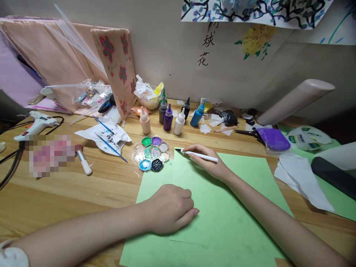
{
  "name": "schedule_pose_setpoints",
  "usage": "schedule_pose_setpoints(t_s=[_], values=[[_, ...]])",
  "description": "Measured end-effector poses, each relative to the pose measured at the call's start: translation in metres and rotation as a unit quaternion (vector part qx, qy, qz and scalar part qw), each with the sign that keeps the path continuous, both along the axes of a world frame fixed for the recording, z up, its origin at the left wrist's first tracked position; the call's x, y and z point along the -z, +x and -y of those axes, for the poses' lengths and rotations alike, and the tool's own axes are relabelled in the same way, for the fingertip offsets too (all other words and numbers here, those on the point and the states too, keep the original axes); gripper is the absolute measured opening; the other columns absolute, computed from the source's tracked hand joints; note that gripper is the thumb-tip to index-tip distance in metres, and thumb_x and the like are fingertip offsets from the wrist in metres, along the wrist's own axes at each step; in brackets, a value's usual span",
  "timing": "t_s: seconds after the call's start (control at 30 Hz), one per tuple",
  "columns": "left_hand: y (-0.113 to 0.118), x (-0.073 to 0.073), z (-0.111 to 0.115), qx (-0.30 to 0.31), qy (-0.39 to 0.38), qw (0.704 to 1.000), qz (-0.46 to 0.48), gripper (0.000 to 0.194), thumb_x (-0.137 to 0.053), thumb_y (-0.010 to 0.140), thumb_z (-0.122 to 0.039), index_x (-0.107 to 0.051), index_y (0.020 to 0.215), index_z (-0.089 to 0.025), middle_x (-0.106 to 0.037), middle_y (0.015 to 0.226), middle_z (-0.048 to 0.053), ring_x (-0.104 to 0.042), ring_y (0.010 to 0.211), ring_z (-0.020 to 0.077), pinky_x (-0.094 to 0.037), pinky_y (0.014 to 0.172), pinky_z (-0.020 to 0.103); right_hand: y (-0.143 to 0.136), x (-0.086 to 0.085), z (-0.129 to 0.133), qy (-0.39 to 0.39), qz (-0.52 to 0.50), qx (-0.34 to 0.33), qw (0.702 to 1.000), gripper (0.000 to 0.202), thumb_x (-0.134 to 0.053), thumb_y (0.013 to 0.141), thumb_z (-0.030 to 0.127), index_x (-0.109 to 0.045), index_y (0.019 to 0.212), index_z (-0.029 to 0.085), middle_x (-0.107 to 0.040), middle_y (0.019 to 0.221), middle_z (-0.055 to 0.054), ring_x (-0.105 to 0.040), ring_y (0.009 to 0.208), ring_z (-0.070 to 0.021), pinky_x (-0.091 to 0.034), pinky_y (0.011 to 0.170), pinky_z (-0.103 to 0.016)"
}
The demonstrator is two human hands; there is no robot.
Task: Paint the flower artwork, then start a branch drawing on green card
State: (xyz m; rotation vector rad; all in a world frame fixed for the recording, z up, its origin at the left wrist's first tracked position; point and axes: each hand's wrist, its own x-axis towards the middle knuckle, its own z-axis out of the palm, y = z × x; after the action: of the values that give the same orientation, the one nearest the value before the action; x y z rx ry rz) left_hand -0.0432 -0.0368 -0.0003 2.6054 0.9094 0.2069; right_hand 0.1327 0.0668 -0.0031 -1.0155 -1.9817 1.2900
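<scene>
My right hand (207, 161) is closed in a pen-like grip around a paintbrush (208, 157) with a white handle and a dark tip. The brush tip points left, at the far-left corner of a sheet of green paper (236, 207); whether it touches the sheet I cannot tell. Curled into a loose fist, my left hand (172, 209) rests on the left part of the paper, with no object visible in it. Just left of the brush tip, a clear flower-shaped palette (136, 158) holds green, purple, blue, black and pale paints in its wells.
Several paint bottles (168, 118) stand behind the palette. Two blue brushes (111, 147) lie on a stained tissue (119, 135). A glue gun (39, 124) and a makeup brush (84, 161) are leftward. Scissors (251, 135), a purple packet (274, 139) and white tissue (302, 181) lie right.
</scene>
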Motion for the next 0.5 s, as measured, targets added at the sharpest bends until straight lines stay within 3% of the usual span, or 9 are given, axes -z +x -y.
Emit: schedule_pose_setpoints(t_s=[0.5], values=[[-0.0001, 0.0013, 0.0009, -0.001, 0.014, 1.0, -0.002, 0.032, -0.037, 0.093, -0.032, -0.052, 0.068, -0.018, -0.054, 0.07, 0.0, -0.048, 0.058, 0.0124, -0.034, 0.055, 0.029, -0.0001, 0.0013, 0.001, 0.011, 0.022, 0.016, 1.0, 0.024, -0.048, 0.086, 0.032, -0.061, 0.103, 0.021, -0.065, 0.103, -0.006, -0.059, 0.09, -0.0193, -0.044, 0.072, -0.028]])
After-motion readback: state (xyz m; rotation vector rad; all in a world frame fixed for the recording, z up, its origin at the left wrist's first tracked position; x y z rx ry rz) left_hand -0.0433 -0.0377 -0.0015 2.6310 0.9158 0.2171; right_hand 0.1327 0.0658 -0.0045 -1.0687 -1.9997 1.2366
